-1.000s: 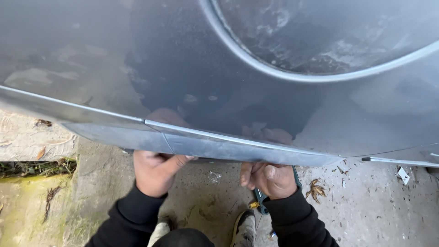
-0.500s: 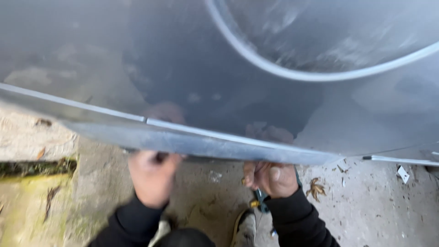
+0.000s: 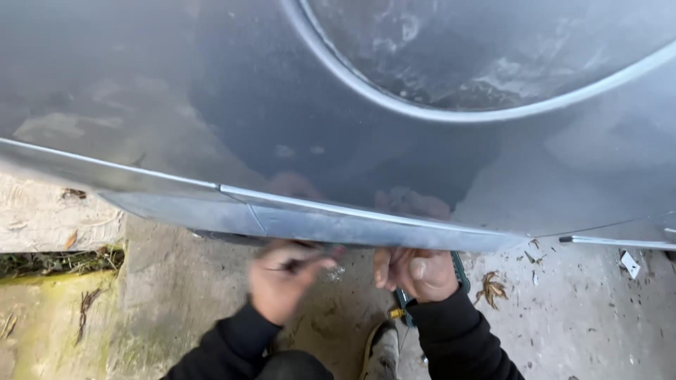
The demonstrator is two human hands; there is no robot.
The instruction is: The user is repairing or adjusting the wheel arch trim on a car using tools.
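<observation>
Big grey sheet-metal panel [image 3: 296, 119] fills the top of the view, with a raised curved rim [image 3: 436, 112] on its upper right; its folded lower edge [image 3: 352, 222] slants down to the right, just above both hands. Below lies a concrete floor [image 3: 584, 317] with dry leaves, and a mossy strip [image 3: 49, 309] at left.

Risk, as I judge it — that folded edge looks thin and sharp, and both bare hands sit right under it; a slip upward could cut knuckles. The left hand [image 3: 285, 278] is motion-blurred, fingers curled around something thin and dark — what it is, cannot tell. The right hand [image 3: 419, 271] is clenched in a fist touching the underside of the edge, seemingly grasping a green-handled tool [image 3: 461, 271] that is mostly hidden.

Room: tight overhead, open floor to the right, and a shoe [image 3: 384, 348] between the arms limits pulling back. A small white scrap [image 3: 629, 264] lies far right.
</observation>
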